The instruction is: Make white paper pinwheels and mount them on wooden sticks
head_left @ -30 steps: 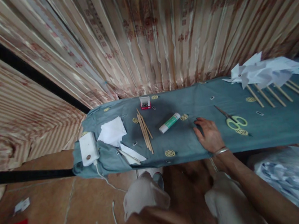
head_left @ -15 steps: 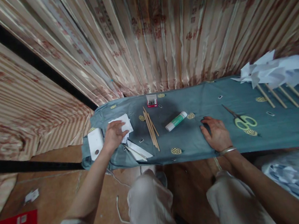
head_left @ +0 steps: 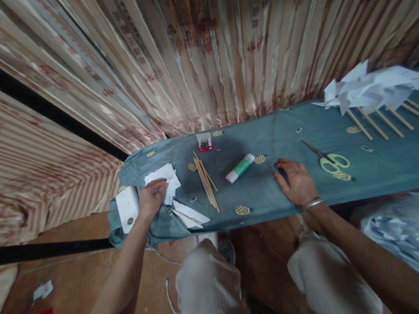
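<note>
My left hand (head_left: 153, 200) is at the small stack of white paper pieces (head_left: 169, 174), its fingers and thumb pinched together on a piece of paper. Just in front of it lie a folded white paper strip and a white pen-like tool (head_left: 186, 216). My right hand (head_left: 297, 183) rests on the cloth, fingers slightly apart and curved, holding nothing. To its left lies a glue stick (head_left: 240, 168) with a green label; to its right, scissors (head_left: 333, 163) with yellow-green handles.
Several thin wooden sticks (head_left: 205, 183) lie mid-table, behind them an open red box (head_left: 205, 143) of small metal pieces. Paper pinwheels (head_left: 371, 88) on sticks are at the far right. A white box-like device (head_left: 128, 210) sits at the left end; a plastic bag (head_left: 414, 244) is below right.
My left hand has drawn its fingers together at the paper stack, where they were spread over it before. The whole view has shifted slightly. My right hand stays resting on the cloth.
</note>
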{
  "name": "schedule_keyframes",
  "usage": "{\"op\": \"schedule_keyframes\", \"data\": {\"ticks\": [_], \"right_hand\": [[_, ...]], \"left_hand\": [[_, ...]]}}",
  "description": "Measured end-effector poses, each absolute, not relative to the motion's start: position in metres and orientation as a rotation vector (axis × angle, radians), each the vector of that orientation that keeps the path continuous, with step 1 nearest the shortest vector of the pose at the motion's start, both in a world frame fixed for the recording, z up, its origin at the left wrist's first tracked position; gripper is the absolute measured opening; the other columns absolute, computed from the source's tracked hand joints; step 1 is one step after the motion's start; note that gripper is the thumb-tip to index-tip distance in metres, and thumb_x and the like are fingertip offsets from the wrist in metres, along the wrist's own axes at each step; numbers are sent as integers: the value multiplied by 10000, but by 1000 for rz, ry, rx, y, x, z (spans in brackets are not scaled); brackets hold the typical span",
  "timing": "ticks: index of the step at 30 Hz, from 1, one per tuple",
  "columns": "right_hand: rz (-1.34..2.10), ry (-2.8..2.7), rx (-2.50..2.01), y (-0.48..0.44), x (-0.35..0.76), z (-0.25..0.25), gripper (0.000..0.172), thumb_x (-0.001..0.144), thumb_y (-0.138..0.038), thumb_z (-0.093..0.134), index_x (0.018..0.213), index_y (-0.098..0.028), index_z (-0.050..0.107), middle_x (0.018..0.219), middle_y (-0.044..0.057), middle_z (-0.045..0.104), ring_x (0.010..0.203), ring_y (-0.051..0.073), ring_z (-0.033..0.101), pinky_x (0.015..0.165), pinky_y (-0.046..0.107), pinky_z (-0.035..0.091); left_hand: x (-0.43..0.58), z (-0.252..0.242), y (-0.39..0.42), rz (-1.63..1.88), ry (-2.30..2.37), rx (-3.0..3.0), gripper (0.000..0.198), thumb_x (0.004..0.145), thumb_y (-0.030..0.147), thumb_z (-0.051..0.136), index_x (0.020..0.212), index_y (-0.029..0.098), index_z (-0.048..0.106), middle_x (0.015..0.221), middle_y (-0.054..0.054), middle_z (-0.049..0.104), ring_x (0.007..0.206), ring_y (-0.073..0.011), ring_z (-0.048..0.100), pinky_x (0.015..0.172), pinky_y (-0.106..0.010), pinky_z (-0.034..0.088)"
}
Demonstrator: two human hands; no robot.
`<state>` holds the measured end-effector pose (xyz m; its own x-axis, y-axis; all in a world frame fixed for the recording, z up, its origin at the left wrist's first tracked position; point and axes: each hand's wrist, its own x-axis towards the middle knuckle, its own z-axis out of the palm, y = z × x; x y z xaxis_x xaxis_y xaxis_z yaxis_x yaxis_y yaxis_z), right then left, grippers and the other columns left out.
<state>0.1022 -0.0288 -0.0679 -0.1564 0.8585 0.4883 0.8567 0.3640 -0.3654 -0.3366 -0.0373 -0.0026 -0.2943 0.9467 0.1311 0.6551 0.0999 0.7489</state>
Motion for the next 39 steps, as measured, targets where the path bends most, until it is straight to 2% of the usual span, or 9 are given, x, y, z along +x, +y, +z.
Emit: {"op": "schedule_keyframes", "data": {"ticks": [4,9,15,19,23,27,34,37,39], "right_hand": [[2,-1988,-1482,-29,102,-68,283,907,-304,457,1046,-117,618,1141,179,646,1057,293,569,949,436,442],[21,-1978,-1469,-28,102,-67,274,902,-289,465,1041,-112,623,1139,180,646,1052,291,561,953,433,443],[80,-1938,-1479,-29,101,-66,266,892,-275,468,1043,-117,621,1147,186,637,1052,301,557,940,465,443],[247,-1835,-1451,-27,99,-65,244,862,-265,495,1027,-141,626,1166,179,633,1073,312,556,955,512,427],[321,-1753,-1448,-26,102,-61,239,843,-260,517,1019,-150,635,1153,163,656,1076,299,584,956,491,453],[347,-1624,-1482,-42,122,-51,330,863,-223,465,1171,-154,563,1116,132,678,1000,240,644,852,406,536],[308,-1380,-1501,-100,170,-11,368,896,-275,479,1257,-220,522,1304,121,572,1221,264,528,909,449,512],[220,-1591,-1484,-105,171,9,324,901,-249,483,1214,-223,561,1264,109,605,1220,259,531,1018,481,433],[306,-1825,-1438,-101,161,17,280,909,-234,466,1156,-231,599,1182,87,654,1142,239,584,1006,456,449]], "left_hand": [[-334,-1,-36,1121,2131,1367,158,611,297,662,683,165,709,791,-61,743,836,-236,669,870,-357,496],[-329,8,-37,1246,2140,1239,150,619,285,645,639,140,675,530,2,618,561,-153,567,618,-290,486],[-321,46,-43,1780,1951,985,126,610,249,687,644,141,632,597,30,611,595,-93,546,652,-252,491],[-260,82,-57,2000,1792,1011,234,560,309,782,686,155,658,618,50,626,580,-75,542,650,-241,500],[-150,94,-74,1745,1365,899,290,520,337,833,691,171,668,620,43,646,566,-90,581,595,-240,520],[-69,68,-74,1407,1104,649,319,528,372,841,716,170,680,712,-1,697,628,-112,631,623,-256,533],[-40,5,-53,1224,1116,433,384,451,345,876,692,139,659,717,-18,692,668,-120,637,687,-275,528],[-36,-7,-49,1186,1131,407,382,434,331,878,673,131,655,677,-18,679,645,-123,630,707,-302,530],[-35,-11,-48,1183,1142,412,376,442,329,874,673,128,657,663,-16,673,635,-123,625,725,-319,532]]}}
